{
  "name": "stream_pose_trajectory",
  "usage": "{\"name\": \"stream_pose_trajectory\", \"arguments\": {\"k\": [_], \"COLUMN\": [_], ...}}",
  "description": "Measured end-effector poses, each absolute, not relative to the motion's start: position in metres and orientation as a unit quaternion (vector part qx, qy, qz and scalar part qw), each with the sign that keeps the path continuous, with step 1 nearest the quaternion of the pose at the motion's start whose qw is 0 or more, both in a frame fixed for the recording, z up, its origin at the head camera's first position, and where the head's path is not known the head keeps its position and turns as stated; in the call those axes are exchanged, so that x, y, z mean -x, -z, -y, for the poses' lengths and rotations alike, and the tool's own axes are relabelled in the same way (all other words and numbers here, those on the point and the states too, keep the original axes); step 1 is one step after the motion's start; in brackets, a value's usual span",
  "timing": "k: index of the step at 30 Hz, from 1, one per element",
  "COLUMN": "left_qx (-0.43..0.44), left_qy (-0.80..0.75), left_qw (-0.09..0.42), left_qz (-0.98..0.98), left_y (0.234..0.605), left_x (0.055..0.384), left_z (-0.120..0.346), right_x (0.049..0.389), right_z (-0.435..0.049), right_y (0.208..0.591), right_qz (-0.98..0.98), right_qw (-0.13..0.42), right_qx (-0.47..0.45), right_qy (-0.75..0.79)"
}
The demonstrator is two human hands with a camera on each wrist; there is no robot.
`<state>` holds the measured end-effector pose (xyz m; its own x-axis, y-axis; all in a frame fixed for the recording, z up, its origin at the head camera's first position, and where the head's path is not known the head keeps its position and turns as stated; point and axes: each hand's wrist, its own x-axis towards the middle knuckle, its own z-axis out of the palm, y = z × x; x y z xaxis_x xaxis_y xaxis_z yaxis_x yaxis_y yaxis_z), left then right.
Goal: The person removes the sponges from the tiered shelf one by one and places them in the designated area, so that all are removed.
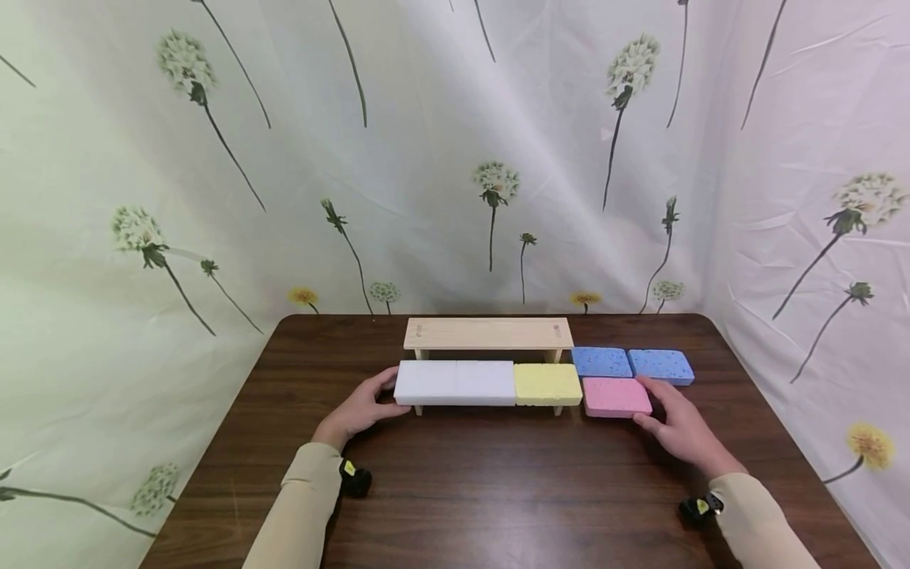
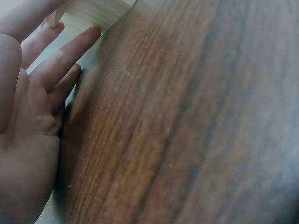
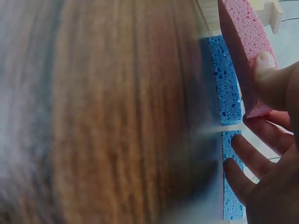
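Two white blocks point(image 1: 426, 382) and one yellow sponge point(image 1: 547, 385) are lying along the wooden rack's point(image 1: 489, 333) 6 o'clock side; pink and two blue sponges point(image 1: 601, 362) are apparently remaining. Right hand point(image 1: 681, 424) is pinching the pink sponge point(image 1: 616, 397), at yellow's 3 o'clock. Left hand point(image 1: 364, 407) is touching white's 9 o'clock end; clamping, cannot tell. Pink is looking porous, round-cornered.

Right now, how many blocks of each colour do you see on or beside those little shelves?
White blocks: 2
Yellow block: 1
Pink block: 1
Blue blocks: 2
Total: 6
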<state>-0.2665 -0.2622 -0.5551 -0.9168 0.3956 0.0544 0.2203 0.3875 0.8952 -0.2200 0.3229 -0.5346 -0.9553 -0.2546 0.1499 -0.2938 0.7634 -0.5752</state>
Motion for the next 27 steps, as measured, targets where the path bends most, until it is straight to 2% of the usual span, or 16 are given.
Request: {"name": "stream_pose_trajectory", "arguments": {"k": [27], "left_qx": [-0.191], "left_qy": [-0.521], "left_qw": [0.085], "left_qz": [-0.828], "left_y": [0.554], "left_x": [0.266], "left_z": [0.263], "right_x": [0.231], "right_z": [-0.318], "right_y": [0.539], "right_qz": [0.958], "right_qw": [0.006], "right_qx": [-0.161], "right_qy": [-0.237]}}
